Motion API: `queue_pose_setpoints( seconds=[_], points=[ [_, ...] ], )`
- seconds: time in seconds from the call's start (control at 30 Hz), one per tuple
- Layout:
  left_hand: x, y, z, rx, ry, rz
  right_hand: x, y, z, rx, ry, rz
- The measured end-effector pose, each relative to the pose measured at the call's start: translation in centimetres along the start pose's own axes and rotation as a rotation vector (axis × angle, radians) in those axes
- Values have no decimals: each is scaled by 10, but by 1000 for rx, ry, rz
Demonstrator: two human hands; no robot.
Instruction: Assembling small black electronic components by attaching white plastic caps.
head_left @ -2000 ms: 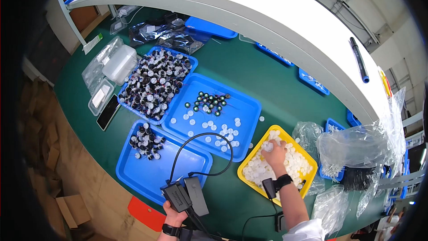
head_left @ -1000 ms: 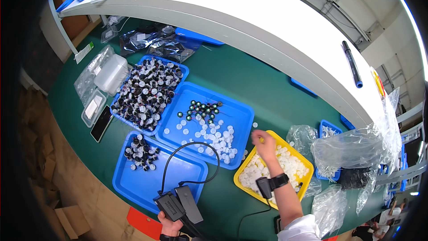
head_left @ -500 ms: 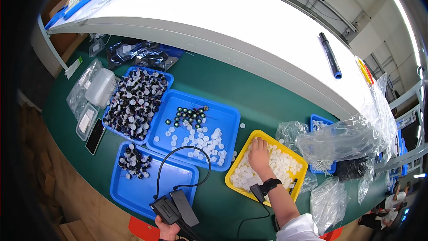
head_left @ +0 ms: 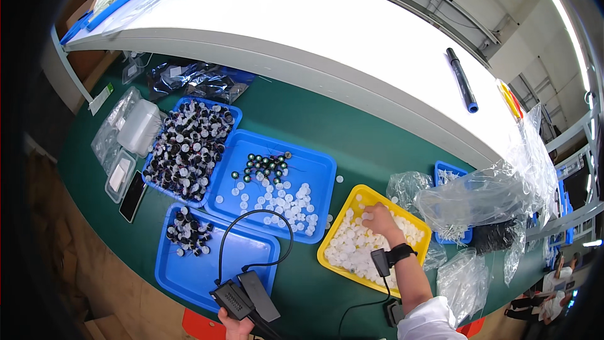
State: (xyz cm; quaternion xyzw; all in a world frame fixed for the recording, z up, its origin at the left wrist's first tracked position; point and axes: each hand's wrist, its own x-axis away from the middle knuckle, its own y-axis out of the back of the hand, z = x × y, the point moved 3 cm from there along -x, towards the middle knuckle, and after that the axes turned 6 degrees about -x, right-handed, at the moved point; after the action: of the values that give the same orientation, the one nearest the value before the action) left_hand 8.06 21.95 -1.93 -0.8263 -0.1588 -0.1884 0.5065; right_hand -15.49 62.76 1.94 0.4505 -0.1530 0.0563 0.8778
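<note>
My right hand [head_left: 380,220] is over the yellow tray [head_left: 327,262], its fingers bent and drawn together at the loose white plastic discs [head_left: 352,245]. Whatever is between its fingertips is too small to make out. A black strap with a small black box [head_left: 380,262] is around that wrist. At the lower edge my left hand [head_left: 236,326] shows only in part, next to a black box-shaped device [head_left: 234,299] with a looped cable; most of its fingers are hidden. In front of it is a blue tray [head_left: 251,264] holding a small cluster of dark parts with white discs [head_left: 189,233].
A larger blue tray [head_left: 314,167] holds dark green shiny beads [head_left: 267,165] and white discs. Left of it, another blue tray is heaped with dark disc-ended parts [head_left: 192,145]. A phone [head_left: 133,196] lies left; plastic bags [head_left: 465,283] lie right. A white shelf [head_left: 283,6] spans the back.
My right hand has moved right and slightly nearer within the yellow tray, and its fingers have drawn together. My left hand has hardly moved.
</note>
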Motion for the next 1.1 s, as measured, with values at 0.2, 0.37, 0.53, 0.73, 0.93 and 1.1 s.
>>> queue_pose_setpoints(
  seconds=[0.2,0.37,0.53,0.73,0.93,1.1],
  points=[
    [3,3,-1,18,-10,-6,-7,-16,97,-555,136,317],
    [-7,21,15,20,30,1,-2,-19,143,-476,155,327],
    [-12,43,12,-55,6,18,66,48,25,-264,36,-424],
    [-26,1,14,-104,155,168,220,52,-144,0,-512,-510],
    [-62,-13,52,-208,305,274,224,4,-181,-1066,-502,-179],
    [-79,-68,75,-417,327,436,211,-6,-153,-1251,-545,-171]
  ],
)
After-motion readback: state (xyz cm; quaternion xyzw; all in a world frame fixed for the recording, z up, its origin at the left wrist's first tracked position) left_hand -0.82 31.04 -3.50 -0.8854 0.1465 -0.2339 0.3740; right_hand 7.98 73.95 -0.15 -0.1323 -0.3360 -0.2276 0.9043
